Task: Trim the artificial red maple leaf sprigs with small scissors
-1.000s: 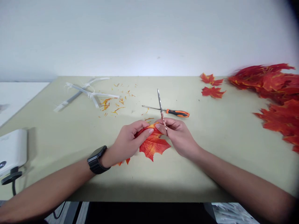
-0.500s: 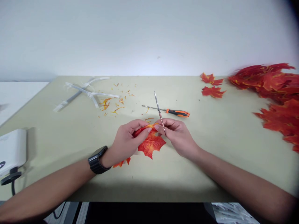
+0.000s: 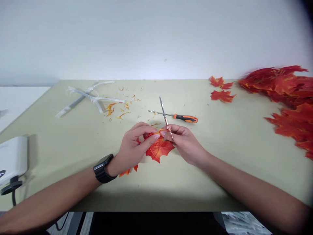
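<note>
A red-orange maple leaf (image 3: 160, 149) is pinched along its top edge between my two hands near the table's middle. My left hand (image 3: 134, 143), with a black watch on the wrist, has thumb and fingers closed on the leaf's upper left side. My right hand (image 3: 187, 142) grips the leaf's top with its fingertips and also holds slim scissors (image 3: 163, 111), whose blades point up and away. Part of another leaf (image 3: 127, 172) shows on the table under my left wrist.
An orange and black screwdriver (image 3: 186, 118) lies just beyond my hands. Yellow-orange scraps (image 3: 110, 109) and clear plastic strips (image 3: 97, 98) are at the back left. Red leaves (image 3: 293, 122) pile at the right. A white device (image 3: 14, 156) stands at the left edge.
The leaf has turned and risen slightly between my fingers. My left fingers have curled further over its top edge, and the scissors have shifted a little to the left.
</note>
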`<state>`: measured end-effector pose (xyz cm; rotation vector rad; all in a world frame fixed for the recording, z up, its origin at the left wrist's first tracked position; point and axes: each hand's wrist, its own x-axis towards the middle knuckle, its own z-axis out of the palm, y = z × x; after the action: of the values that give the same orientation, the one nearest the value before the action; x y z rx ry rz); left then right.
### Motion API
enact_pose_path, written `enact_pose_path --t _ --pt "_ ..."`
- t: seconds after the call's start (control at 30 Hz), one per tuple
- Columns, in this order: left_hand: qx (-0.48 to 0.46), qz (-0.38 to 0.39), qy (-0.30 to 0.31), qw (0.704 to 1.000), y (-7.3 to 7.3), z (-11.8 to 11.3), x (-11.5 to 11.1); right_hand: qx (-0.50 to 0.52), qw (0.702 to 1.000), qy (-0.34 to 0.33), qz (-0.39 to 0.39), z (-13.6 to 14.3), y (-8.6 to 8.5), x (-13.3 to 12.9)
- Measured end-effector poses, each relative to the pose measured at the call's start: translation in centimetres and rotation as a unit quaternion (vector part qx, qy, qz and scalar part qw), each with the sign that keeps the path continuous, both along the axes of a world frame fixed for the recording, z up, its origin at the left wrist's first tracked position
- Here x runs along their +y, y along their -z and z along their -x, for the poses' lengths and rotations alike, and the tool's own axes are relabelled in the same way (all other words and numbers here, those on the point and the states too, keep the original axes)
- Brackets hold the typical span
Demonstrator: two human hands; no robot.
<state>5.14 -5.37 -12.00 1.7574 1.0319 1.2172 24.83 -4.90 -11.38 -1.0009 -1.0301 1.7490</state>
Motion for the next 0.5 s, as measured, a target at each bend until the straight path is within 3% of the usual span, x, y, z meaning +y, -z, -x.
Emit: enact_pose_path --t 0.13,0.3,0.5 --pt "-0.018 -0.022 0.008 1.000 0.23 0.05 0.17 0.020 1.000 -0.009 -0.006 0.13 -0.12 0.02" --pt "-0.075 0.064 0.050 0.994 -0.05 -0.34 -0.26 0.024 1.000 -0.003 0.008 0.31 -0.07 -0.01" --pt "-0.125 0.105 0.070 0.984 -0.16 -0.72 -0.58 -0.002 1.000 0.015 0.005 0.34 0.26 -0.07"
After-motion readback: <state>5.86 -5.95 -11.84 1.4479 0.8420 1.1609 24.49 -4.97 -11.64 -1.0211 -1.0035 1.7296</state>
